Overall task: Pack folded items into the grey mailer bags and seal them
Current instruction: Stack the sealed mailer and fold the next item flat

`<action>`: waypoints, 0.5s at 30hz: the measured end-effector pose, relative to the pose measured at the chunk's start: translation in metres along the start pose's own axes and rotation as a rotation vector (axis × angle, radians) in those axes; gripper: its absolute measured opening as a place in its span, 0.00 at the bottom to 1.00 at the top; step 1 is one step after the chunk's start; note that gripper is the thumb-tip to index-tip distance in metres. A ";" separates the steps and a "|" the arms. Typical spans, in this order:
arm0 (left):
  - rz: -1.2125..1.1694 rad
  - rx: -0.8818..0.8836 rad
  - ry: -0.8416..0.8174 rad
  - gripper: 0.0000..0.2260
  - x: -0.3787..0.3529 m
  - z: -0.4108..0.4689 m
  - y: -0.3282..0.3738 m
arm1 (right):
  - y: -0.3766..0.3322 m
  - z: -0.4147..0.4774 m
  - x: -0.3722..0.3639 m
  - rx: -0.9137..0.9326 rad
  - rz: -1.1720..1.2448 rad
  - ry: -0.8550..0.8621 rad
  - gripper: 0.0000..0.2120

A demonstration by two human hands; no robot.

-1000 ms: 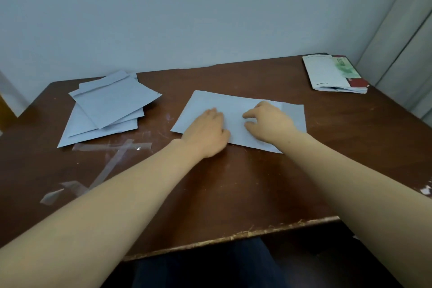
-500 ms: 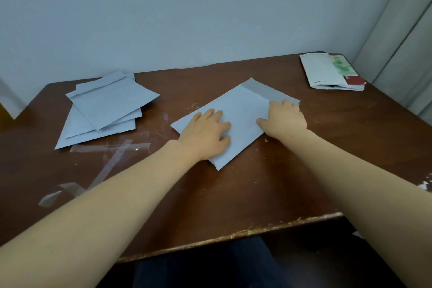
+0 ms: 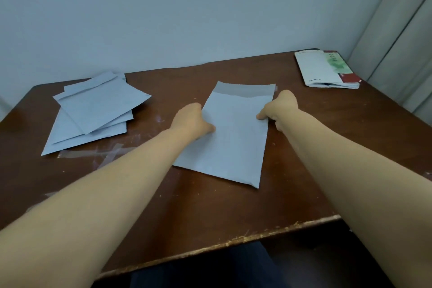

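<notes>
Brown table [image 3: 210, 213]: both hands' grip pinches mailer bag [image 3: 233, 138] edges, mailer pile [image 3: 93, 112] left.

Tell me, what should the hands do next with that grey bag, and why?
Probably fold the flap down to seal it. The grey mailer bag lies flat with its flap open at the far end, and the left hand and right hand hold its sides.

No readable text anywhere; green print on the paper stack [image 3: 327, 70] at the table's far corner too blurred
</notes>
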State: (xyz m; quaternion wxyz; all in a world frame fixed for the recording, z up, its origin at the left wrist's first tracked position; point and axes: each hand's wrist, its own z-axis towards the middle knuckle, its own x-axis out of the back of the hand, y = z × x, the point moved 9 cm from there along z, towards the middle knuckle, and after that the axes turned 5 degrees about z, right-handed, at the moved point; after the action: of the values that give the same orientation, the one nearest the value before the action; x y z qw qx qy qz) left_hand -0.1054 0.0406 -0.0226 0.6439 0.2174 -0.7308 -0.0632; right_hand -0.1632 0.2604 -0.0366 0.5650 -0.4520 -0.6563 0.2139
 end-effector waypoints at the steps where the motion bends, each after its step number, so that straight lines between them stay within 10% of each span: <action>1: -0.013 -0.004 -0.026 0.17 -0.002 0.003 0.002 | 0.002 0.000 -0.001 -0.020 0.091 -0.006 0.27; 6: -0.150 0.060 -0.132 0.33 -0.008 0.004 0.002 | 0.002 -0.003 -0.011 -0.019 0.380 -0.139 0.25; 15: -0.653 0.159 -0.111 0.08 -0.005 0.009 -0.021 | -0.008 -0.003 -0.012 0.153 0.597 -0.271 0.09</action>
State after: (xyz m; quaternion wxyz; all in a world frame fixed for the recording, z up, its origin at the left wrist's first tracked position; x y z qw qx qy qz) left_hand -0.1085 0.0220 -0.0366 0.5301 0.4856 -0.6591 -0.2206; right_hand -0.1641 0.2453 -0.0361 0.4175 -0.5480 -0.5458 0.4769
